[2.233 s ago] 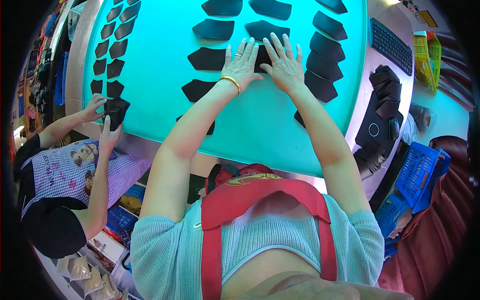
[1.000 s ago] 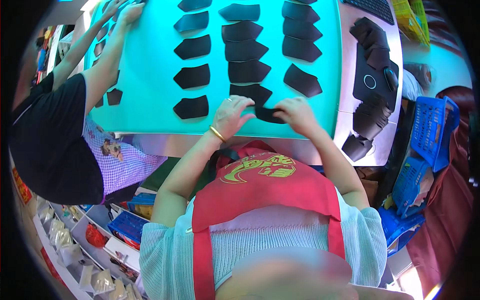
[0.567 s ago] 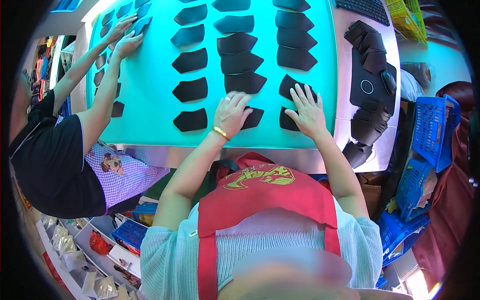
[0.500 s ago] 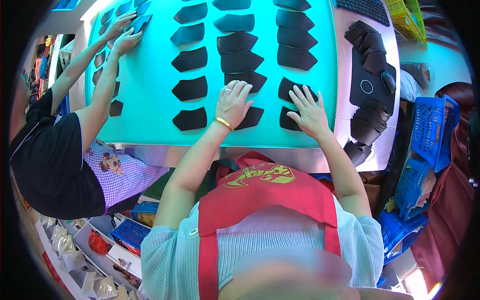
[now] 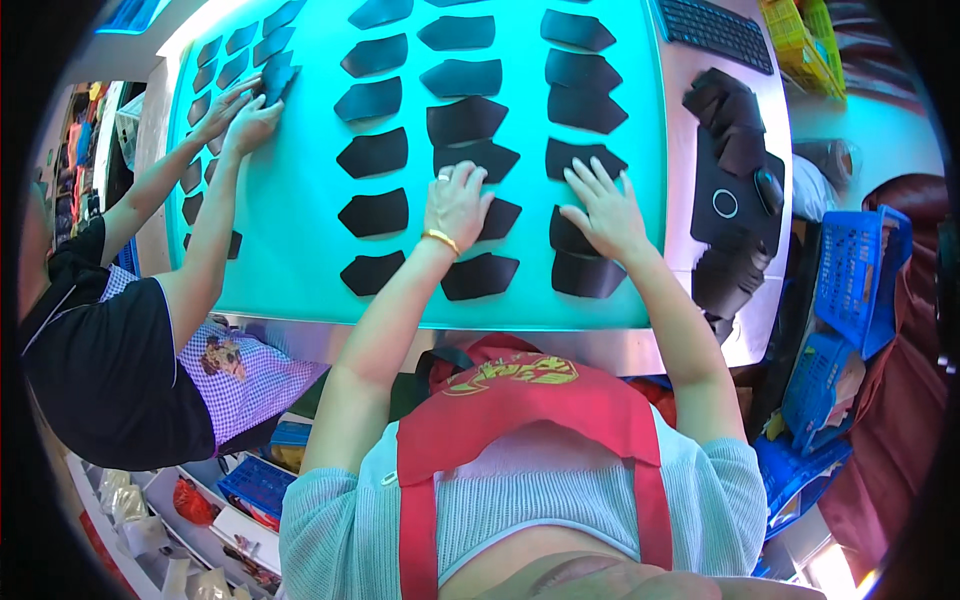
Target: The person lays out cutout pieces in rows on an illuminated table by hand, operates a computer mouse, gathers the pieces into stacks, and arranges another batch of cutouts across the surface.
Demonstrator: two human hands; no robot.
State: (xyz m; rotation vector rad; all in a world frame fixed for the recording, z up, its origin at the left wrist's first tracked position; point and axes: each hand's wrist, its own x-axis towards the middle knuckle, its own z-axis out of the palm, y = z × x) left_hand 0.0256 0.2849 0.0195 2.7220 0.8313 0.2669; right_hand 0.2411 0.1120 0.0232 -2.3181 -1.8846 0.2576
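Flat, spread fingers on both hands; neither hand pinches or lifts anything.

Left hand point(image 5: 458, 203): palm down, fingers fanned, pressing on a flat black curved-edge cut piece of thin sheet material point(image 5: 497, 218) in the middle column of the turquoise table surface point(image 5: 300, 240). A gold bangle point(image 5: 440, 239) sits on the wrist.

Right hand point(image 5: 604, 210): palm down, fingers spread, pressing on a second black cut piece point(image 5: 566, 233) in the right-hand column, just beside the first.

Surrounding pieces: a black piece point(image 5: 480, 275) lies just below the left hand; another black piece point(image 5: 587, 274) lies just below the right hand, overlapped at its top by the pressed one. Further matching black pieces stand in three rough columns running away from the person, mostly apart from one another, with the left column point(image 5: 372, 214) untouched.

Right of the turquoise area: a stack of black pieces point(image 5: 728, 110), a dark mat with a white ring mark point(image 5: 724, 205), a black keyboard point(image 5: 712, 33) at the far edge. Blue plastic baskets point(image 5: 850, 275) stand beyond the table's right side.

Far left: a second person in a black top point(image 5: 110, 370) has both hands point(image 5: 240, 110) on a small black piece near another column of such pieces along that edge.
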